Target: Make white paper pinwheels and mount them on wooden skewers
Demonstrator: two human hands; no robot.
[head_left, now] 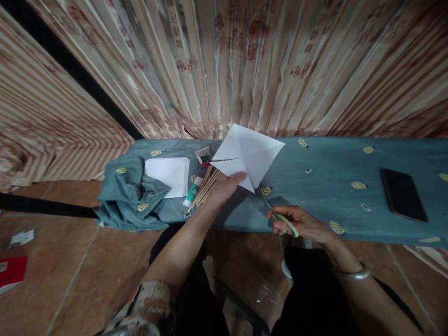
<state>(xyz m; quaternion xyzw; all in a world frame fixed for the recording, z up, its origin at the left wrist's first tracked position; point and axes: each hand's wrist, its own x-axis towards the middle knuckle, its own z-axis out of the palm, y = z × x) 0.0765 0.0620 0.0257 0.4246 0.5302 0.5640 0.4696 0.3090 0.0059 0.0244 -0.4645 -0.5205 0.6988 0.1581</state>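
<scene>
My left hand (227,185) pinches a white square sheet of paper (257,151) near its lower left side, with the thumb on top. One slit runs into the sheet from its left corner, and crease lines cross it. My right hand (297,221) grips a pair of scissors (285,224) by the light green handles. Their blades point up and left toward the paper's lower corner; whether they touch it I cannot tell. Under and beside my left hand lie several thin wooden sticks (205,189) and a green and white glue stick (192,192).
A stack of white paper (170,175) lies left on the blue-green cloth (336,163), near a small open box (203,156) with dark contents. A black phone (403,195) lies at the right. Behind hangs a patterned curtain (238,70). Something red (12,271) is on the floor.
</scene>
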